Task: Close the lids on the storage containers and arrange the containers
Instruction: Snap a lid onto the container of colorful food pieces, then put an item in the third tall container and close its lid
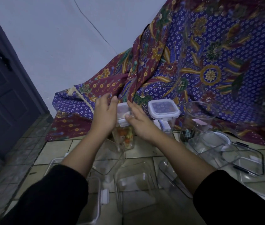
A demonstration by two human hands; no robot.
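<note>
Both hands flank a tall clear container [124,138] of colourful contents standing on the tiled floor [144,151] at the edge of the patterned cloth [209,62]; the left hand [103,116] and right hand [139,123] press their open palms and spread fingers against the sides of its lid [123,113]. Just right stands a second container with its lid [163,111] on, beside an open round one [199,117]
</note>
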